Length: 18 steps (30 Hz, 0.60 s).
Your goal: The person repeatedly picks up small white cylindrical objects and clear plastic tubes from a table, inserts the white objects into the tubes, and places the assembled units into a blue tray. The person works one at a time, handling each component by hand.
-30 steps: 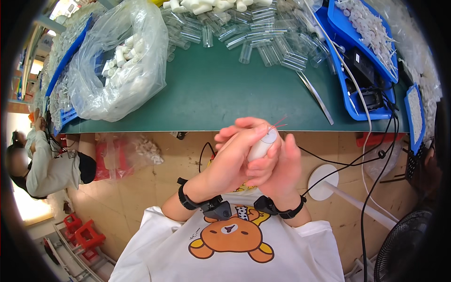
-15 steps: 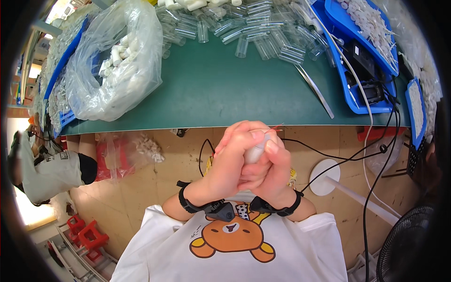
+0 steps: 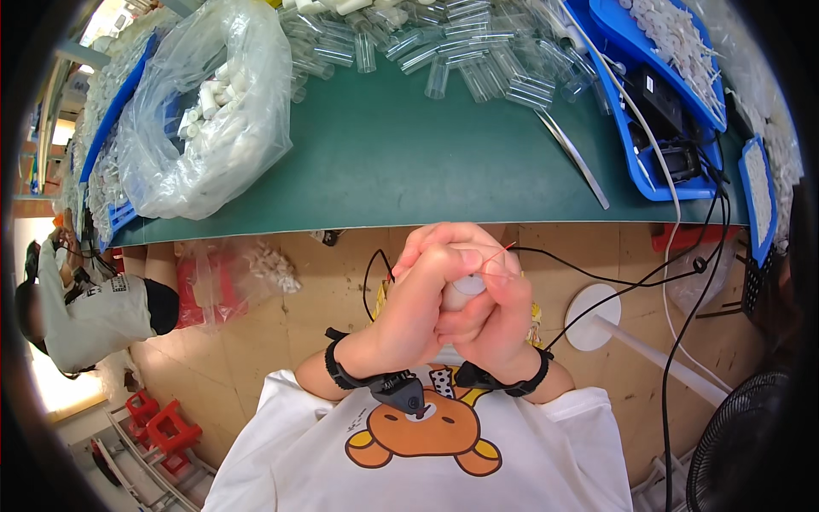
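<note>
My left hand (image 3: 418,299) and my right hand (image 3: 490,320) are clasped together in front of my chest, below the near edge of the green table (image 3: 409,162). Between them they grip a small white plastic cylinder (image 3: 467,284), mostly hidden by the fingers. A thin red thread or wire (image 3: 499,254) sticks out from the top of the grip. Both wrists carry black bands.
A clear bag of white plastic parts (image 3: 209,119) lies on the table's left. Several clear tubes (image 3: 444,47) are heaped at the back. Blue trays (image 3: 657,94) with white parts and cables sit at right. Another person (image 3: 81,307) crouches at left; a fan (image 3: 751,444) stands lower right.
Both hands have drawn together and closed more tightly round the white cylinder, so less of it shows. They sit slightly lower and nearer my chest.
</note>
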Tool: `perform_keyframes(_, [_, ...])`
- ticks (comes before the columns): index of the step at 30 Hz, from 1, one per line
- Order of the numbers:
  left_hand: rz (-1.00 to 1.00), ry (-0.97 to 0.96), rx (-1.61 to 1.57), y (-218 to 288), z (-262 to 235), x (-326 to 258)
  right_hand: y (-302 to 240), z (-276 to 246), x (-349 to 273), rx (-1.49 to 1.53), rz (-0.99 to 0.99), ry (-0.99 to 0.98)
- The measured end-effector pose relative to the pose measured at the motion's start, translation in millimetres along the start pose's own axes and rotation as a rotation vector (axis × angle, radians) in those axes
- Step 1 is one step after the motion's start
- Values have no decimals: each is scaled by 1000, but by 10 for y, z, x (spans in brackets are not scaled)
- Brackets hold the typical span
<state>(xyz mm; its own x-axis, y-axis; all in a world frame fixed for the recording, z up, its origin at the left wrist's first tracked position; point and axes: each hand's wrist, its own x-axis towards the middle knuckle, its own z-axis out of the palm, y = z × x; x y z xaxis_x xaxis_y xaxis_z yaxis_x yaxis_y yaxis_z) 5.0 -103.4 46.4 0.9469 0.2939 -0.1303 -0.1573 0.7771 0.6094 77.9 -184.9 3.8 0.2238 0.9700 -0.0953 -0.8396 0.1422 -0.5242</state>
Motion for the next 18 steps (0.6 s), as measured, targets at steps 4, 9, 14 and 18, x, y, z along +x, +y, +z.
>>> perform_keyframes(4, [-135,212,-89,-21,16,-52,49,1,32,30,-14,-9])
perform_keyframes(9, [-55,212,53,-6,42,-90,75,-209,227,251,-145,-525])
perform_keyframes(14, [-80,74,-113,34,-1,-13,-56,46,50,-143,35,35])
perform_keyframes(18, [-112,-10,-119,105,38,-43,-265,178,44,-31,98,54])
